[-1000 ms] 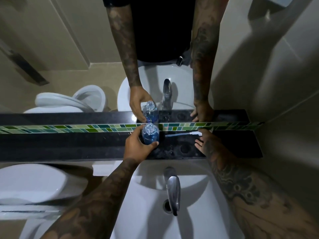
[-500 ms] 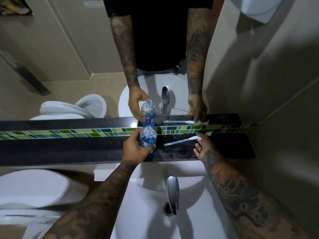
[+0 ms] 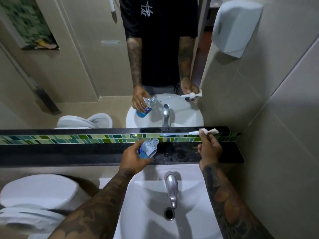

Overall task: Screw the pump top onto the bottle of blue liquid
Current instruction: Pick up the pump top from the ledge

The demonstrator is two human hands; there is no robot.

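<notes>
My left hand (image 3: pixel 133 156) grips a small clear bottle of blue liquid (image 3: pixel 148 149), lifted off the black ledge and tilted with its open neck pointing up and to the right. My right hand (image 3: pixel 209 149) pinches the white pump top (image 3: pixel 208 131) by its head, held level above the ledge, its long dip tube reaching left toward the bottle. A gap of roughly a hand's width separates the tube tip from the bottle neck. The mirror above repeats both hands, the bottle and the pump.
A black stone ledge (image 3: pixel 69 153) with a green mosaic strip runs under the mirror. Below sits a white basin (image 3: pixel 155 213) with a chrome tap (image 3: pixel 170 188). A white toilet (image 3: pixel 38 192) stands left. A white dispenser (image 3: pixel 236 26) hangs on the right wall.
Both hands have risen off the ledge. My left hand lifted and tilted the bottle. My right hand picked up the pump top, which lay on the ledge before.
</notes>
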